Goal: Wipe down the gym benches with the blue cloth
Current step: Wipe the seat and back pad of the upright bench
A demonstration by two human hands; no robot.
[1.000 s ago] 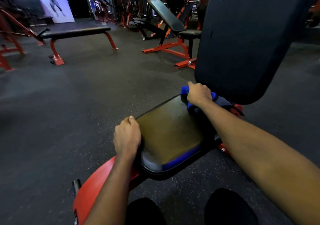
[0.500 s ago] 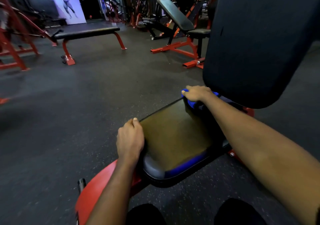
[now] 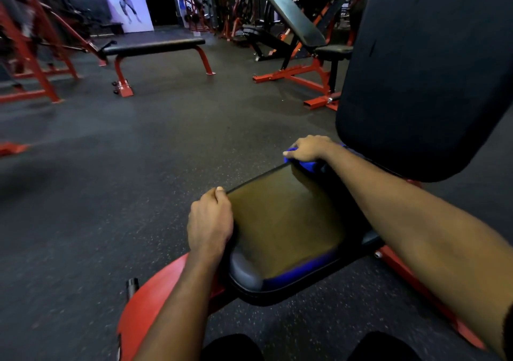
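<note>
Left hand (image 3: 210, 222): seat (image 3: 286, 222); right hand (image 3: 311, 147): cloth (image 3: 305, 165)

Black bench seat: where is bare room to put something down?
The wide middle of the black padded bench seat is bare, bordered by the left hand gripping its left edge and its near rim. The far corner is crowded: the right hand holds the crumpled blue cloth there, below the black backrest pad.
</note>
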